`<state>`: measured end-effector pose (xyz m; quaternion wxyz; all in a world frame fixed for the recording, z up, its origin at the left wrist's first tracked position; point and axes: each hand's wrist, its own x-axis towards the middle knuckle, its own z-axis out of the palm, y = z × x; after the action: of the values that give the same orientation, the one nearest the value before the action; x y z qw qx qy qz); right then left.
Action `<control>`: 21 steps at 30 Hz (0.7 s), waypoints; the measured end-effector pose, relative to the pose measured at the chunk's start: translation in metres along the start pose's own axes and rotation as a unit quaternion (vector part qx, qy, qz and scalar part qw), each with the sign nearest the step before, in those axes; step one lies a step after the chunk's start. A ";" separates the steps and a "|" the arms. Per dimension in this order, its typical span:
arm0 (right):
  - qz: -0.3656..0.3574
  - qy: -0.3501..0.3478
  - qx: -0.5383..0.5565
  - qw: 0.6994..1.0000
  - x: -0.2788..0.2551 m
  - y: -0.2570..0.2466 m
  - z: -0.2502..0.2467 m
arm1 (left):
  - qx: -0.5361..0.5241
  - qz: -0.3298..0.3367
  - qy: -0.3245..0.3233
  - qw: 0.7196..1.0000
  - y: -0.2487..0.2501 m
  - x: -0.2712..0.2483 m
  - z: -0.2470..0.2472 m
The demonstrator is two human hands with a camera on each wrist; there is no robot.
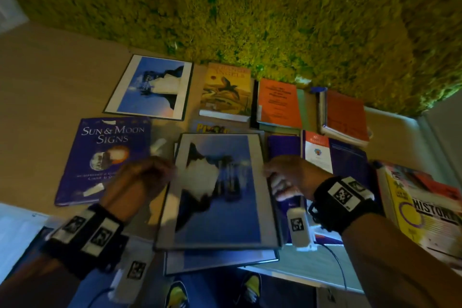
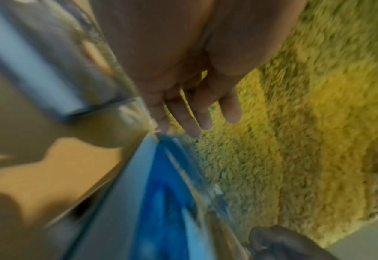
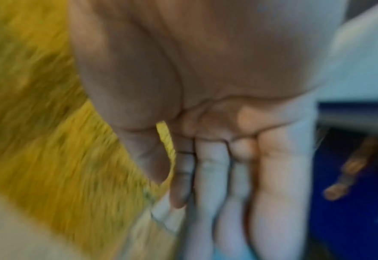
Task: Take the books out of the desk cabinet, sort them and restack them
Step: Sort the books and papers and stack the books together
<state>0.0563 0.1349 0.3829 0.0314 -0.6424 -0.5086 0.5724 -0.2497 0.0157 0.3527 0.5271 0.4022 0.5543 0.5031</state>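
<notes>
We see a large blue-covered book (image 1: 220, 190) held between both hands above the table's (image 1: 37, 87) near edge, over a similar book (image 1: 222, 259) lying there. Left hand (image 1: 140, 177) at its left edge, right hand (image 1: 290, 177) at its right edge; motion blur, so we cannot tell either grip's state. Other books lie spread on the table, "Sun & Moon Signs" (image 1: 100, 157) toward the left edge
</notes>
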 end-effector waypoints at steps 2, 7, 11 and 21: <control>0.015 -0.020 -0.107 0.994 -0.003 0.001 0.009 | 0.024 -0.038 0.030 0.999 -0.020 0.001 0.003; -0.022 0.044 -0.294 0.954 -0.004 0.000 0.032 | 0.305 -0.083 0.041 0.948 -0.046 0.025 0.018; -0.046 0.082 -0.389 0.916 0.008 0.009 0.043 | 0.324 -0.092 0.029 0.941 -0.030 0.028 0.029; -0.004 0.075 -0.179 0.981 0.009 0.011 0.031 | 0.204 -0.020 0.095 0.974 -0.017 0.036 0.029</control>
<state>0.0375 0.1186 0.3588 -0.0438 -0.6764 -0.6020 0.4221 -0.2243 0.0515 0.3313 0.3887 0.4403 0.7006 0.4052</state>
